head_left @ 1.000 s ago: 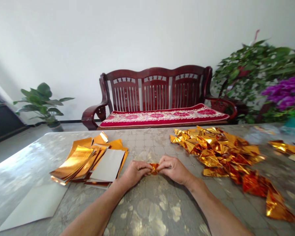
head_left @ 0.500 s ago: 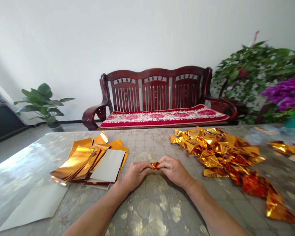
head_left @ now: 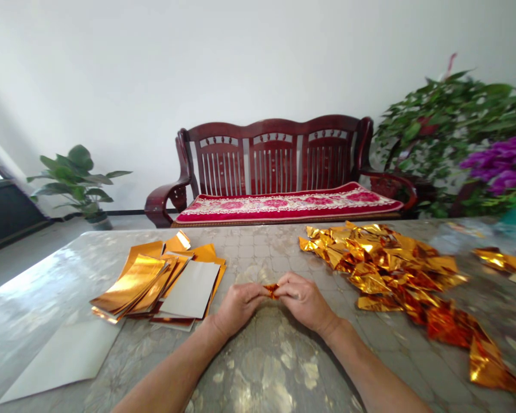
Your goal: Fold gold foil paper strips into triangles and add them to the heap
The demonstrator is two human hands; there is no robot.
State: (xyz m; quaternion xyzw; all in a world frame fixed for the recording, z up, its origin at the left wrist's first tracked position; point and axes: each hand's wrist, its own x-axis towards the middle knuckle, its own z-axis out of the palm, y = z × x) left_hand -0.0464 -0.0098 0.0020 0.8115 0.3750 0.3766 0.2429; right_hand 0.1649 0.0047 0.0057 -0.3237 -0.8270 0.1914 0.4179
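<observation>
Both my hands meet at the middle of the table, pinching one small folded piece of gold foil paper (head_left: 272, 290) between their fingertips. My left hand (head_left: 239, 307) is closed on its left side, my right hand (head_left: 304, 300) closed on its right side. Most of the piece is hidden by my fingers. To the left lies a fanned stack of flat gold foil sheets (head_left: 141, 281), one turned silver side up (head_left: 191, 290). To the right spreads a heap of folded gold foil pieces (head_left: 387, 264).
A grey sheet (head_left: 64, 358) lies at the table's near left. More gold foil (head_left: 501, 261) sits at the far right. Beyond the marbled table (head_left: 262, 373) stand a dark wooden bench with a red cushion (head_left: 279, 172), a potted plant (head_left: 79, 178) and flowering plants (head_left: 477, 137).
My hands have kept working the small foil piece, shifting slightly away from me; the piece shows less between my fingers. The piles have not moved.
</observation>
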